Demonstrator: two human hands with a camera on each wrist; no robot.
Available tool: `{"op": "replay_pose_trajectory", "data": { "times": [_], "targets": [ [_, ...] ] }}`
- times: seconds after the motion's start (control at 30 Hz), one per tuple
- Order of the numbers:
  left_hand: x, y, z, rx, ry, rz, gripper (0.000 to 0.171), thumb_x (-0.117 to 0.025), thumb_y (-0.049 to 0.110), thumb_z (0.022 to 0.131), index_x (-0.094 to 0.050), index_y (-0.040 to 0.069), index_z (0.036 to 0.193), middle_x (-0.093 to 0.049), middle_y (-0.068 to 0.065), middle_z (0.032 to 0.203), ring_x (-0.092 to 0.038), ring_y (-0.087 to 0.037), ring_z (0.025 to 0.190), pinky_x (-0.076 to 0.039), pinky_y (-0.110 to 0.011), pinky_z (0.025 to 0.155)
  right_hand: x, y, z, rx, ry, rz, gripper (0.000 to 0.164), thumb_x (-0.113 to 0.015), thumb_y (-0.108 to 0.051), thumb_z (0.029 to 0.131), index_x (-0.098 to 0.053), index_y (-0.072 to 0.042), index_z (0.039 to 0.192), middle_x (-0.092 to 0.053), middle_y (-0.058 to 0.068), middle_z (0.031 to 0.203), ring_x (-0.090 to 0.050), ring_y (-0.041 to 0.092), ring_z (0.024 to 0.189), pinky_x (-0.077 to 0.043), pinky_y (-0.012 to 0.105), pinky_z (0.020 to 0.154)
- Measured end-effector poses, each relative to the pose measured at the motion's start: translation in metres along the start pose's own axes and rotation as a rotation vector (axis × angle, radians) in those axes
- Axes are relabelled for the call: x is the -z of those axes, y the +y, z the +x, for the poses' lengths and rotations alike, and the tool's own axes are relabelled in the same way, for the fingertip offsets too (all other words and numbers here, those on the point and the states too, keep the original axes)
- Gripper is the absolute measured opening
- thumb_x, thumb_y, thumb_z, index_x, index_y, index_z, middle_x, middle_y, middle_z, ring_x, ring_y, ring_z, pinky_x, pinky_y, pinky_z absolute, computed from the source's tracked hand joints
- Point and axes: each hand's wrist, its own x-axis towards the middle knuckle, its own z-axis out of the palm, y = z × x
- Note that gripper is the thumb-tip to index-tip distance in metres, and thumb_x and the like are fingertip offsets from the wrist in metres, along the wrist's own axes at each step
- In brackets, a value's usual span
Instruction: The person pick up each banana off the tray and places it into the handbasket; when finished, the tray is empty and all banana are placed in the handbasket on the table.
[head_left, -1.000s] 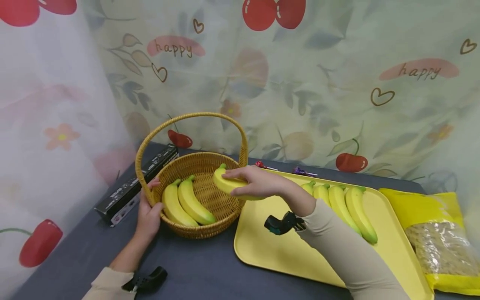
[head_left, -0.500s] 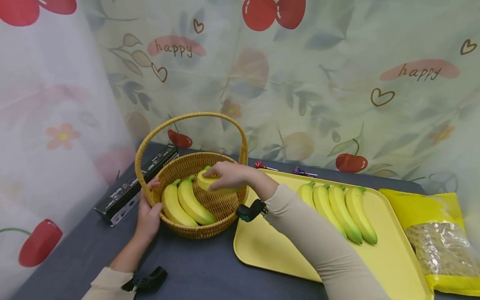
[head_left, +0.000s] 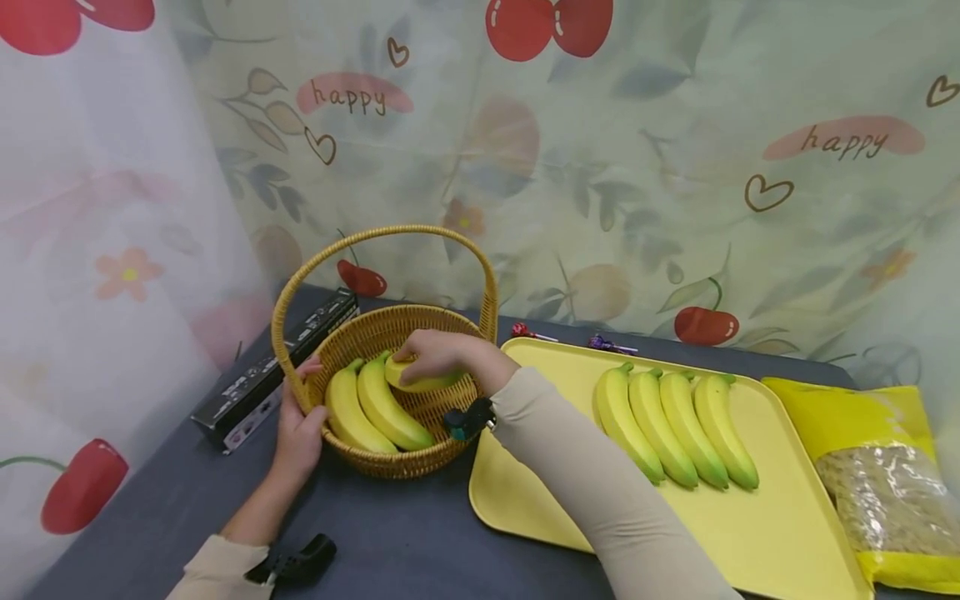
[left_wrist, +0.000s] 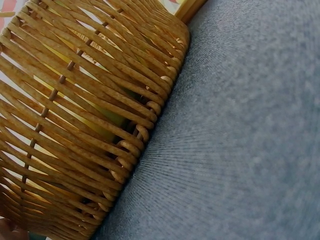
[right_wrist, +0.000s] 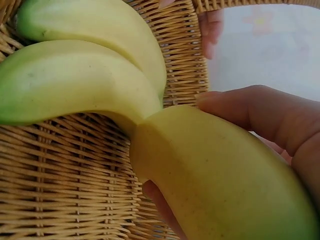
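Note:
A woven wicker basket with a tall hoop handle stands on the dark cloth; its side wall fills much of the left wrist view. My left hand grips its left rim at the foot of the handle. Two yellow bananas with green ends lie side by side on the basket's left. Inside the basket opening, my right hand holds another banana between thumb and fingers, partly hidden by the hand in the head view. Seen from the right wrist, this banana's near end overlaps a lying banana.
A yellow tray right of the basket carries several bananas in a row. Beyond it lies a yellow bag with a clear window. Two wrapped lollipops lie behind the tray. A long black box sits left of the basket.
My right hand has carried its banana leftward, from over the basket's right rim down into the basket beside the two bananas. The left hand keeps its place on the rim.

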Motion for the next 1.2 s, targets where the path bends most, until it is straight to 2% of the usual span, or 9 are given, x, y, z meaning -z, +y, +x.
{"op": "replay_pose_trajectory", "data": {
  "times": [0.23,0.3,0.37,0.47,0.57,0.67,0.73,0.87,1.2],
  "targets": [
    [-0.003,0.0,0.0,0.003,-0.002,-0.002,0.051,-0.032,-0.024,0.071,-0.042,-0.004,0.118,-0.039,-0.004,0.136,-0.034,-0.013,0.131,-0.035,-0.014,0.096,-0.006,0.002,0.005,-0.043,-0.012,0.063,0.051,-0.053,-0.015,0.09,-0.041,-0.003,0.138,-0.041,0.011,0.145,-0.04,0.017,0.131,-0.036,0.028,0.102],
    [-0.003,-0.001,0.0,0.002,0.001,0.004,0.052,-0.032,-0.025,0.071,-0.042,-0.004,0.118,-0.04,-0.004,0.135,-0.034,-0.013,0.131,-0.035,-0.014,0.096,-0.007,0.002,0.006,-0.049,-0.013,0.062,0.05,-0.056,-0.015,0.089,-0.046,-0.002,0.136,-0.049,0.012,0.138,-0.048,0.015,0.116,-0.039,0.023,0.091],
    [-0.002,0.0,0.001,0.001,0.003,0.012,0.052,-0.033,-0.025,0.071,-0.041,-0.005,0.118,-0.04,-0.004,0.135,-0.034,-0.013,0.131,-0.035,-0.014,0.095,-0.008,0.002,0.007,-0.059,-0.014,0.047,0.048,-0.059,-0.016,0.087,-0.05,-0.001,0.132,-0.056,0.008,0.123,-0.048,0.013,0.099,-0.037,0.021,0.079],
    [-0.002,0.0,0.002,0.0,0.006,0.022,0.051,-0.033,-0.024,0.072,-0.042,-0.004,0.118,-0.04,-0.003,0.135,-0.035,-0.013,0.131,-0.035,-0.014,0.095,-0.01,0.003,0.009,-0.062,-0.022,0.024,0.037,-0.063,-0.018,0.084,-0.059,-0.001,0.117,-0.047,0.002,0.092,-0.038,0.012,0.078,-0.03,0.022,0.067],
    [-0.001,0.0,0.002,0.003,0.009,0.021,0.052,-0.033,-0.024,0.072,-0.043,-0.002,0.117,-0.041,-0.002,0.134,-0.035,-0.015,0.13,-0.035,-0.013,0.094,-0.011,0.004,0.01,-0.06,-0.043,0.051,0.017,-0.063,-0.019,0.085,-0.057,-0.004,0.091,-0.035,0.0,0.077,-0.033,0.011,0.067,-0.028,0.023,0.062],
    [0.0,0.0,0.002,0.004,0.011,0.014,0.052,-0.033,-0.024,0.072,-0.043,-0.001,0.117,-0.041,-0.002,0.134,-0.035,-0.015,0.131,-0.035,-0.013,0.095,-0.013,0.006,0.011,-0.089,-0.072,0.146,0.022,-0.058,-0.017,0.089,-0.044,-0.011,0.073,-0.031,-0.001,0.067,-0.03,0.01,0.056,-0.03,0.023,0.058],
    [0.0,0.0,0.002,0.002,0.013,0.01,0.052,-0.032,-0.024,0.071,-0.043,-0.002,0.117,-0.041,-0.003,0.133,-0.035,-0.015,0.13,-0.035,-0.014,0.095,-0.015,0.007,0.01,-0.127,-0.08,0.218,0.028,-0.056,-0.015,0.091,-0.039,-0.011,0.069,-0.03,0.0,0.065,-0.03,0.009,0.053,-0.034,0.023,0.056],
    [0.0,0.0,0.002,0.003,0.009,0.01,0.052,-0.032,-0.024,0.071,-0.043,-0.002,0.118,-0.04,-0.003,0.134,-0.035,-0.014,0.13,-0.035,-0.014,0.094,-0.019,0.01,0.01,-0.206,-0.04,0.309,0.025,-0.06,-0.012,0.089,-0.04,-0.009,0.073,-0.031,0.0,0.071,-0.036,0.01,0.057,-0.04,0.024,0.058],
    [0.001,0.0,0.001,0.004,0.005,0.015,0.052,-0.032,-0.024,0.072,-0.042,-0.002,0.119,-0.04,-0.003,0.135,-0.034,-0.014,0.131,-0.035,-0.014,0.093,-0.025,0.012,0.014,-0.242,-0.005,0.277,0.037,-0.067,-0.013,0.084,-0.036,-0.01,0.064,-0.026,-0.001,0.062,-0.034,0.01,0.053,-0.038,0.023,0.055]
  ]
}}
